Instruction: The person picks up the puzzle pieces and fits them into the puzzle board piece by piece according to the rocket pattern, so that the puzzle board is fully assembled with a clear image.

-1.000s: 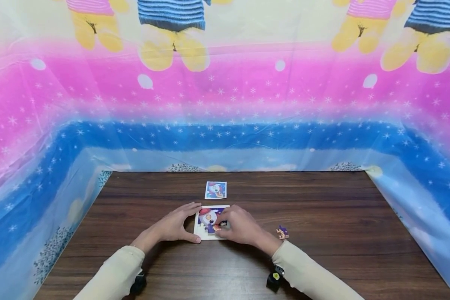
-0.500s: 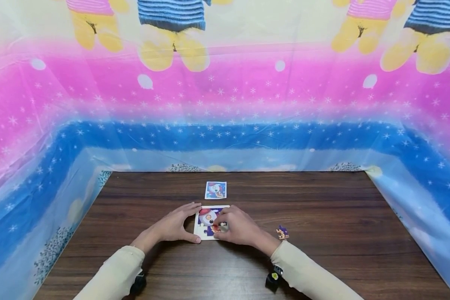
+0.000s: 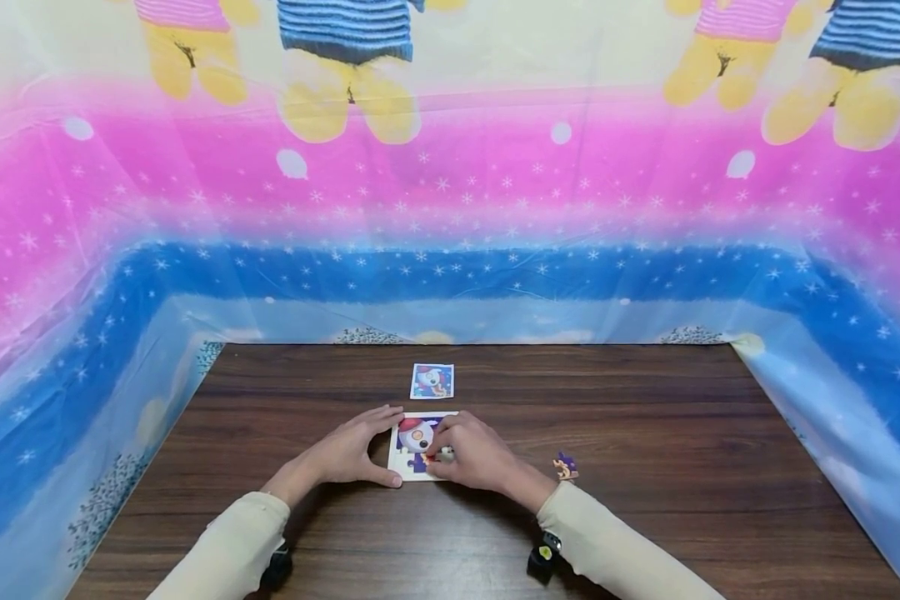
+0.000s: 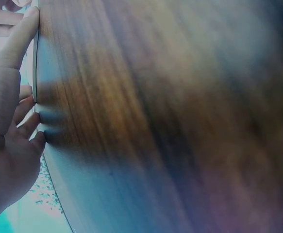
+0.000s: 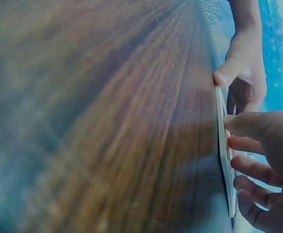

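In the head view, a small jigsaw puzzle board [image 3: 414, 477] with a white border and a cartoon white character in a red hat lies on the table. My left hand [image 3: 348, 447] holds its left side, thumb at the near corner and fingers at the far corner. Over the board's right half, my right hand [image 3: 480, 452] pinches a puzzle piece [image 3: 429, 457] at the lower middle of the picture; the fingers hide most of it. The right wrist view has the right thumb [image 5: 245, 124] and fingertips along the board's face. A loose purple and orange puzzle piece [image 3: 565, 465] lies right of the right hand.
Beyond the board, a small picture card [image 3: 432, 381] with the same character lies flat on the dark wooden table [image 3: 645, 400]. A patterned cloth [image 3: 450, 275] hangs around the table's back and sides.
The right hand has shifted slightly left over the board, and the piece at its fingertips has turned and settled lower in the picture. The left hand keeps its place.
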### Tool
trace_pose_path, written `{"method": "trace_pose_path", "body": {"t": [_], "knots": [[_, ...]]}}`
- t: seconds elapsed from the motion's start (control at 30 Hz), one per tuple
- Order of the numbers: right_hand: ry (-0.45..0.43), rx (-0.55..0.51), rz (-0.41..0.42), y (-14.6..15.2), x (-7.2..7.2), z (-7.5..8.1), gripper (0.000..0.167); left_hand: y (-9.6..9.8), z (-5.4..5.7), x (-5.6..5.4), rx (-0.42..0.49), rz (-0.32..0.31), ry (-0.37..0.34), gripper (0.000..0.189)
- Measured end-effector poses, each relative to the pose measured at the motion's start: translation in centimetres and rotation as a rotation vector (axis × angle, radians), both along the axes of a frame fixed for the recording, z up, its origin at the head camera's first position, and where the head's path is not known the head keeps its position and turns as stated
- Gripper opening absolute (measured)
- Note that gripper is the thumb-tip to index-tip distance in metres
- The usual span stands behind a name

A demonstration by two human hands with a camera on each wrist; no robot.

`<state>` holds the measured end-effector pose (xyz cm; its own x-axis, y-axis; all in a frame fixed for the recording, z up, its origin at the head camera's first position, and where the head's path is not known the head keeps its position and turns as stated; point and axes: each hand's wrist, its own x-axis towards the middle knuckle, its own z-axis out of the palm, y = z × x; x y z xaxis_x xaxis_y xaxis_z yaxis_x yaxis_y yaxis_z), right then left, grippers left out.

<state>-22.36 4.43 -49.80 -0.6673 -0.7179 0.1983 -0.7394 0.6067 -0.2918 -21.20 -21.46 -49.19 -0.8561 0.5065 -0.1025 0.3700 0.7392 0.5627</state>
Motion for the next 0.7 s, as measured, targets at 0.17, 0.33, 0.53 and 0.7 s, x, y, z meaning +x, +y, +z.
{"method": "trace_pose_path", "body": {"t": [0.17,0.33,0.53,0.7], "knots": [[0.011,0.009,0.002,-0.1,0.1,0.1,0.016,0.0,-0.1,0.0,0.002,-0.002,0.003,0.103],[0.012,-0.027,0.037,0.4,0.1,0.4,0.018,-0.1,-0.1,-0.1,0.000,-0.001,0.003,0.105],[-0.026,-0.125,0.045,2.9,0.0,1.3,0.022,-0.1,-0.2,-0.2,-0.008,0.004,0.006,0.106],[-0.010,-0.173,-0.013,6.5,0.1,1.9,0.027,0.0,-0.2,-0.2,-0.017,-0.005,0.014,0.108]]}}
